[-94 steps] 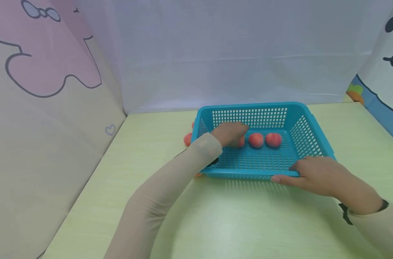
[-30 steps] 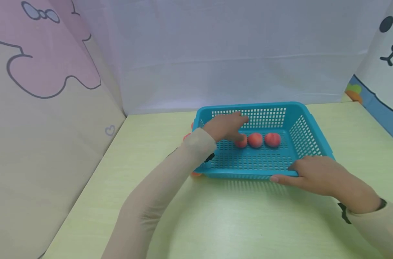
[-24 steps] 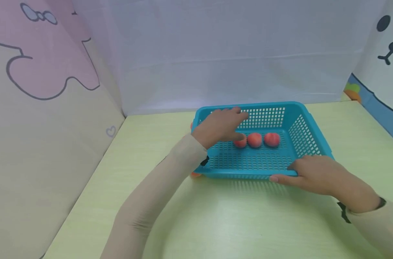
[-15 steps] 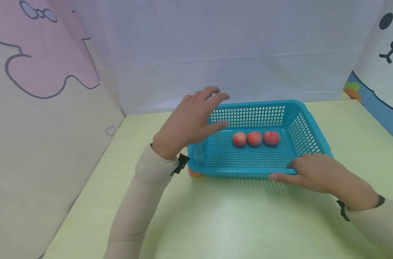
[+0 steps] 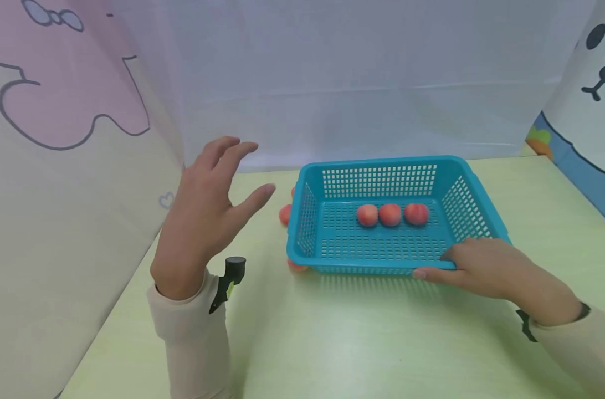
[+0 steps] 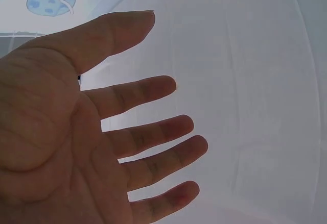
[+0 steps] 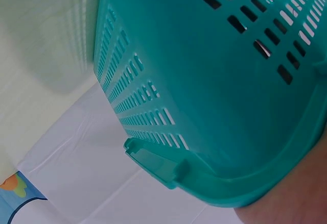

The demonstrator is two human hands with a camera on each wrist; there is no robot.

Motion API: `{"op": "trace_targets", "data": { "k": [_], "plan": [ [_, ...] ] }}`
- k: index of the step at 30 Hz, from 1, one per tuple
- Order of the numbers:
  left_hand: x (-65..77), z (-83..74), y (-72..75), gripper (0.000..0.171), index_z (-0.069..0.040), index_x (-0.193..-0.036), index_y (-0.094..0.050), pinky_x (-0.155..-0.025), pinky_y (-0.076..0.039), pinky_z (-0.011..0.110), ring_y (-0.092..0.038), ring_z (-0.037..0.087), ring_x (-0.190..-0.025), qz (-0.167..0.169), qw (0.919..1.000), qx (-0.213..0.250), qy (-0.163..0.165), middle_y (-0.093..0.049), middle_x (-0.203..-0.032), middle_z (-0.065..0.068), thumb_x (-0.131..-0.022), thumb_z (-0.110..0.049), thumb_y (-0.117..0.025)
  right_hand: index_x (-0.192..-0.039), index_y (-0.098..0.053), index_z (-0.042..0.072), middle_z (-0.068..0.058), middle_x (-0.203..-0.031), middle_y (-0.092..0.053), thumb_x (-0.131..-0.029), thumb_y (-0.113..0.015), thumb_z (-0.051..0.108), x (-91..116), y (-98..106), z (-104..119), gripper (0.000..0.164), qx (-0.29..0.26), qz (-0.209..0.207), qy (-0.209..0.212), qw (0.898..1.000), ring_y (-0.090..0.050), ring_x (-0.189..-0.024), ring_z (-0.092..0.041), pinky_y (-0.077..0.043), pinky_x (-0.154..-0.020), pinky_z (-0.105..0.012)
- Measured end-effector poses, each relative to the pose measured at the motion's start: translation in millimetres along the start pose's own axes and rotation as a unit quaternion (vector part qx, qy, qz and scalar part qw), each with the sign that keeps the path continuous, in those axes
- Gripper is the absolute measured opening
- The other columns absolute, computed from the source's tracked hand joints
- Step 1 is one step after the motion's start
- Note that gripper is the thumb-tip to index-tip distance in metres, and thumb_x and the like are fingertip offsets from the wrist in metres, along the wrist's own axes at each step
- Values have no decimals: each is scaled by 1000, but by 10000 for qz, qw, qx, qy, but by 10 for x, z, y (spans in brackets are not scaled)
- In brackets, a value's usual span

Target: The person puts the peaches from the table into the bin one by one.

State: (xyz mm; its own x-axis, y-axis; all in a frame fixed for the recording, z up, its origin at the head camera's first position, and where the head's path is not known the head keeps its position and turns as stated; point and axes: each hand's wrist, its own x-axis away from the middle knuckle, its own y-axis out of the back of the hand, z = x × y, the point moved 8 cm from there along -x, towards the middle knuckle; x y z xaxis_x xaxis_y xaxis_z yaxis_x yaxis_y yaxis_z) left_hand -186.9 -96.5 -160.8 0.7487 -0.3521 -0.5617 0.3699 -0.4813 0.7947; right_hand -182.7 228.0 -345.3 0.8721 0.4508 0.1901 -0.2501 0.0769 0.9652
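A blue plastic basket (image 5: 377,265) with latticed walls stands on the table. Three red peaches lie in a row on its floor: a left peach (image 5: 367,215), a middle peach (image 5: 389,215) and a right peach (image 5: 416,214). My right hand (image 5: 497,271) grips the basket's front rim near its right corner, thumb outside, fingers inside. To the left of the basket my left hand (image 5: 198,221) hangs in the air with spread fingers, holding nothing; its bare palm (image 6: 56,132) fills part of the left wrist view. The right wrist view shows the basket's outer wall (image 7: 214,81) close up.
Outside the basket's left side, a round red fruit (image 5: 285,214) and another one (image 5: 297,266) peek out, partly hidden. A further one shows slightly behind. The pale green table (image 5: 352,343) meets a white sheet (image 5: 357,83) at the back and a printed sheet (image 5: 73,183) at the left.
My left hand has let go of the leftmost peach in the basket, then lifted and drawn away to the left. The right hand has kept its grip on the rim.
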Motion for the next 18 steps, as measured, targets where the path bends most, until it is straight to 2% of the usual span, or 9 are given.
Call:
{"op": "trace_targets", "data": {
  "k": [4,7,10,12,15,18],
  "plan": [
    [47,16,-112,51,-7,-131,-54,-92,-43,49,-49,28,-115,285,9996,-25,-32,-48,-131,12,-88,-29,-67,-73,-64,26,9,-53,-44,-89,-44,69,6,9,0,50,-23,34,5,10000,-46,-54,-7,-39,-48,-30],
    [62,71,-181,44,-6,-130,-54,-91,-42,49,-50,27,-112,527,9986,6,22,-49,-130,10,-89,-22,-61,-73,-64,26,9,-53,-44,-89,-43,69,3,4,4,50,-11,23,15,10000,-46,-54,-7,-39,-48,-30],
    [99,190,-325,43,-9,-132,-51,-90,-43,45,-52,21,-105,1106,9935,102,266,-48,-132,4,-90,-16,-52,-70,-61,27,8,-52,-43,-89,-43,69,-3,-7,7,50,-14,-1,37,10000,-44,-53,-8,-38,-47,-29],
    [136,294,-491,45,-12,-135,-48,-91,-44,43,-51,20,-107,1752,9828,331,486,-47,-134,0,-90,-14,-49,-67,-60,27,8,-52,-42,-89,-43,70,-5,-13,3,51,5,-7,21,10000,-44,-52,-8,-37,-47,-29],
    [201,465,-752,46,-13,-138,-44,-93,-43,44,-49,22,-112,2643,9580,736,840,-45,-135,1,-91,-13,-47,-63,-56,26,8,-52,-40,-89,-42,69,-4,-15,-3,52,22,-11,7,10000,-43,-51,-8,-35,-46,-28],
    [244,630,-961,46,-12,-137,-44,-93,-43,46,-49,28,-114,3120,9374,1027,1162,-46,-134,6,-91,-11,-47,-61,-52,25,8,-51,-38,-89,-43,69,-3,-13,-6,53,41,-21,-1,10000,-42,-50,-8,-32,-45,-28]
  ]
}}
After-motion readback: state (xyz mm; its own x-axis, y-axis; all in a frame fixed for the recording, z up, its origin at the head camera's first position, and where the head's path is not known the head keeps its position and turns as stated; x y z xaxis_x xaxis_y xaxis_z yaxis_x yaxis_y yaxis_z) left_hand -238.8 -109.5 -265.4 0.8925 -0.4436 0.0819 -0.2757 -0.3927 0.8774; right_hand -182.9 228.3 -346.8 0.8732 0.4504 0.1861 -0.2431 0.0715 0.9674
